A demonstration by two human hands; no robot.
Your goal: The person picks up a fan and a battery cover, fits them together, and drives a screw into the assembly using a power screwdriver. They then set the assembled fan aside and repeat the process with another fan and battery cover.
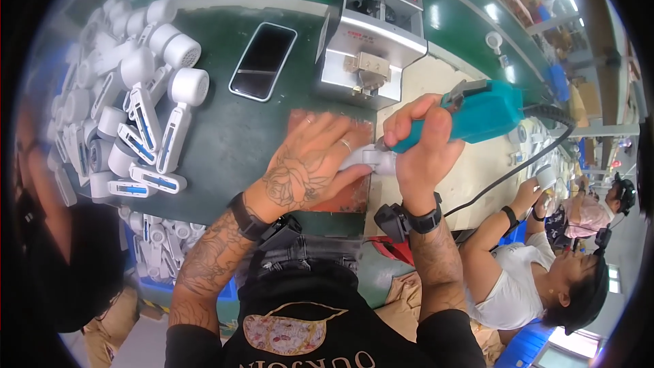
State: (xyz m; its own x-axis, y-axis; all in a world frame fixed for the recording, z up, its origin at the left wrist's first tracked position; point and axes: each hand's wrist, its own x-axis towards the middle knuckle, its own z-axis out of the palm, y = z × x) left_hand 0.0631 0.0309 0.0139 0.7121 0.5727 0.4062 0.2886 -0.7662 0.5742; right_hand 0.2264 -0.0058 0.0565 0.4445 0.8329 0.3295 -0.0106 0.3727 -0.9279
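Hands (pixel 303 163) hold a teal tool (pixel 489 112) and white piece (pixel 384 163) near red-lettered machinery (pixel 373 41).

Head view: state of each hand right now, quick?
Left hand: closed on a white part, thumb on its near side.
Right hand: closed around a teal corded tool.

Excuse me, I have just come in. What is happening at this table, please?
The left hand holds a white part over a reddish mat. The right hand grips a teal corded tool, its tip close to that part. White handheld units are piled on the left; a phone and a grey machine sit farther back on the table.
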